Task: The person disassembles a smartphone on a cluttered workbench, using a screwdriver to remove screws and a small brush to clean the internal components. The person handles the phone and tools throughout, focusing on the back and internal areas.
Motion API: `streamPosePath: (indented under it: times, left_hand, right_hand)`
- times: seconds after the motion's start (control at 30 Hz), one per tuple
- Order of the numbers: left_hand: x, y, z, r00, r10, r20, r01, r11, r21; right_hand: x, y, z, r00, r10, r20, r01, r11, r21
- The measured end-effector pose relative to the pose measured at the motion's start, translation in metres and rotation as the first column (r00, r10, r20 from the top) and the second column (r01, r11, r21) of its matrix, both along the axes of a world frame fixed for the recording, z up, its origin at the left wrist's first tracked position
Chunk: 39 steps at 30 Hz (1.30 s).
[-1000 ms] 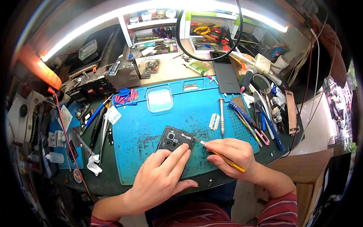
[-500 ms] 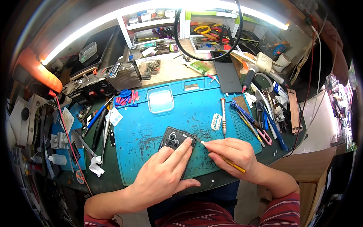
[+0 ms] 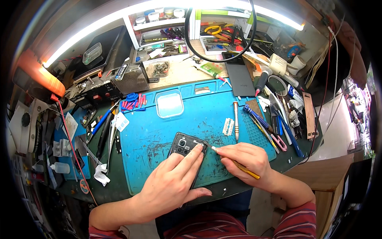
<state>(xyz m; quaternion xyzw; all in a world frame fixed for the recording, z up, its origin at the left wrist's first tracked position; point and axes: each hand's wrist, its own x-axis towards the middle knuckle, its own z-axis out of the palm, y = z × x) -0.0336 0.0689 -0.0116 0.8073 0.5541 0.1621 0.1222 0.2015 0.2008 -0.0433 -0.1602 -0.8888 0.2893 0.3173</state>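
Blue mat (image 3: 147, 133) stretches wide past the top edge of the phone (image 3: 184, 146).

Phone under work (image 3: 184, 143): black. Slim tool (image 3: 247, 171): amber-yellow handle, white near the tip. Mat (image 3: 151, 129): bright blue, dark scuffs all over, grid pattern at right. Table (image 3: 213, 197): dark green. Sleeves (image 3: 295, 221): maroon, pale stripes. Second phone (image 3: 240, 82): plain dark grey. Handheld meter (image 3: 44, 77): orange. Lead (image 3: 71, 147): red. Scissor handles (image 3: 282, 147): pink.
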Motion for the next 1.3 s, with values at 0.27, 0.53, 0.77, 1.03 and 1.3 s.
streamPosePath:
  times: [0.27,0.53,0.77,1.03,1.3]
  left_hand:
    - [0.0008,-0.0002,-0.0005,1.000,0.001,-0.001,-0.001,1.000,0.001]
    - [0.0010,-0.0007,-0.0010,1.000,0.012,0.000,-0.012,1.000,0.010]
    - [0.0018,-0.0002,-0.0018,1.000,0.007,-0.001,-0.007,1.000,0.012]
    - [0.0022,-0.0002,-0.0002,1.000,0.013,-0.004,-0.013,1.000,0.005]
    - [0.0020,0.0002,-0.0008,1.000,0.002,-0.003,-0.002,1.000,0.017]
  right_hand:
    - [0.0040,-0.0015,-0.0010,1.000,-0.015,0.009,0.015,0.998,-0.065]
    - [0.0024,0.0004,0.0006,1.000,-0.016,0.010,0.017,0.997,-0.081]
    - [0.0046,-0.0008,-0.0011,1.000,-0.023,0.008,0.023,0.998,-0.066]
    - [0.0041,-0.0005,0.0001,1.000,-0.019,0.015,0.020,0.998,-0.057]
    - [0.0035,-0.0026,-0.0022,0.999,-0.032,-0.014,0.031,0.999,-0.029]
